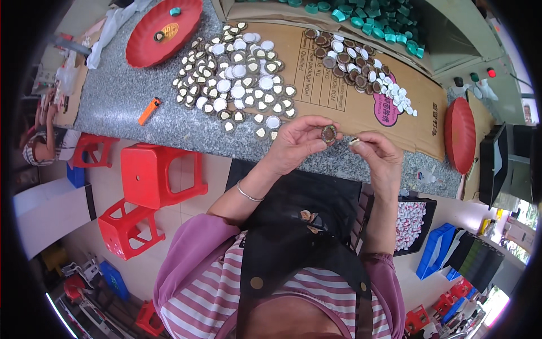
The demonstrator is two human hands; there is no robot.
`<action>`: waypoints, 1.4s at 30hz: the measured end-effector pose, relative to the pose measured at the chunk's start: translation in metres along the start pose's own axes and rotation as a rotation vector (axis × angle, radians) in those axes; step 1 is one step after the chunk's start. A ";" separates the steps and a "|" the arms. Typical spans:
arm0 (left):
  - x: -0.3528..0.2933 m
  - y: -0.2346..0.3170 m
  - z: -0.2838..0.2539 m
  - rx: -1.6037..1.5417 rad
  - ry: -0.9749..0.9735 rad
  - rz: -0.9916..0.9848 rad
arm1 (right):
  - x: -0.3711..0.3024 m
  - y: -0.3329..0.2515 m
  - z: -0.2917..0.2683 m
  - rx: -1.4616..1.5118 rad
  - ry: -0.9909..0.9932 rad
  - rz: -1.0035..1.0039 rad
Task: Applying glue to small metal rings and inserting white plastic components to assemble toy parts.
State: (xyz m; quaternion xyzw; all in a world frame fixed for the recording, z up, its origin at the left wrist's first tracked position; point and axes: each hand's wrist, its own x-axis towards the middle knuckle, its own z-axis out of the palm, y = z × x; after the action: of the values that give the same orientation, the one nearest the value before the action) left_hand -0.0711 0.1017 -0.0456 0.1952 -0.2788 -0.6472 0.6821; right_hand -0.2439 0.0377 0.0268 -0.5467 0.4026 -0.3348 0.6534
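Observation:
My left hand [299, 142] pinches a round brown cap-like piece [329, 134] with a dark, speckled rim, its face turned up. Just to the right, my right hand [383, 151] grips a small pale piece [354, 141] between thumb and fingertips, apart from the cap. Both hands are above the counter's near edge. Beyond my left hand spreads a pile of dark-rimmed round pieces [195, 79], many with whitish centres, mixed with white discs [265, 83]. On the cardboard [324, 82] lie brown round caps [360, 81] and small white pieces [397, 97].
A red scalloped tray [138, 48] stands far left, another red tray [460, 135] at the right. A slim orange object [149, 111] lies on the speckled grey counter [124, 101]. Teal cups [361, 22] fill a compartment at the back. Red stools [148, 176] stand left.

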 end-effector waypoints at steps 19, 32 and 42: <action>0.010 0.007 -0.004 0.287 -0.028 0.034 | 0.018 0.018 0.016 0.086 -0.087 0.079; 0.009 0.010 0.000 0.298 -0.029 -0.007 | 0.018 0.023 0.013 0.093 -0.090 0.098; 0.007 0.010 0.001 0.394 -0.043 0.002 | 0.008 0.024 0.020 -0.045 0.019 -0.007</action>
State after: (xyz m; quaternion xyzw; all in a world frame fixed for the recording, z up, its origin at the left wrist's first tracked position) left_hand -0.0642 0.0960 -0.0377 0.3107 -0.4149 -0.5833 0.6253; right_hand -0.2223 0.0438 0.0030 -0.5596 0.4142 -0.3330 0.6359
